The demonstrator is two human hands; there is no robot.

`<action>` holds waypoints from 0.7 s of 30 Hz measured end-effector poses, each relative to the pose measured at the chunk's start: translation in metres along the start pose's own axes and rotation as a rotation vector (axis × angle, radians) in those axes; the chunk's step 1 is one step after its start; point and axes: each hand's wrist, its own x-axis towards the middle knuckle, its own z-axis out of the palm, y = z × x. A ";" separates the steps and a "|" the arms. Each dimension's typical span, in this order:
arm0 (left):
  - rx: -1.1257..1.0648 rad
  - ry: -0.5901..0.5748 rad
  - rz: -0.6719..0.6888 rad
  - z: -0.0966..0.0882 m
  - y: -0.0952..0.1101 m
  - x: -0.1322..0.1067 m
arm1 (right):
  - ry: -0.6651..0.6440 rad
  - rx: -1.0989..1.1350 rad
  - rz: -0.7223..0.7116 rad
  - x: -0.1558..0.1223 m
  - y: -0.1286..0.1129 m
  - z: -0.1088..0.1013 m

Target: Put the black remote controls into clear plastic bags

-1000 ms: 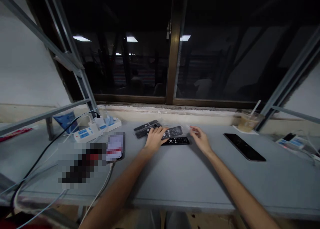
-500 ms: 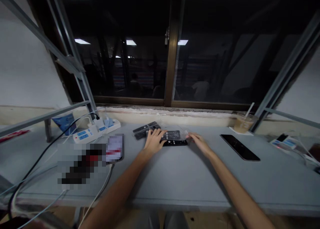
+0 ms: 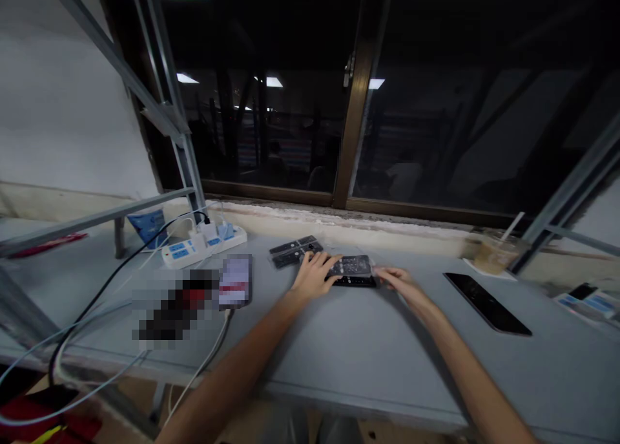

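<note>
Wrapped remote [image 3: 352, 264]: centre of frame, on the grey table [image 3: 368, 347], lying lengthwise left to right just in front of the window wall. A second black remote [image 3: 358, 282] shows along its near edge; contact between the two cannot be told.

Left hand [image 3: 316, 276]: fingers over the left part of the wrapped remote, thumb at its near edge, gripping it. Right hand [image 3: 400, 282]: thumb and fingertips pinched together on the clear sleeve [image 3: 374, 271] at the right end.

Two more remotes [image 3: 293, 249] lie just beyond, left of centre.

Step in hand, judged: working the sleeve's end. Next move would call for a steady left hold and a light, controlled right pinch, sparing the thin film.
</note>
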 end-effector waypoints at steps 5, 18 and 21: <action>0.006 -0.023 0.036 0.000 0.001 0.001 | 0.000 -0.071 0.010 -0.001 -0.002 -0.001; -0.149 -0.005 0.034 -0.001 0.000 0.000 | -0.080 0.114 0.066 -0.002 -0.007 0.000; -0.154 0.002 0.035 -0.002 -0.001 0.000 | -0.043 0.129 0.050 -0.003 -0.010 0.000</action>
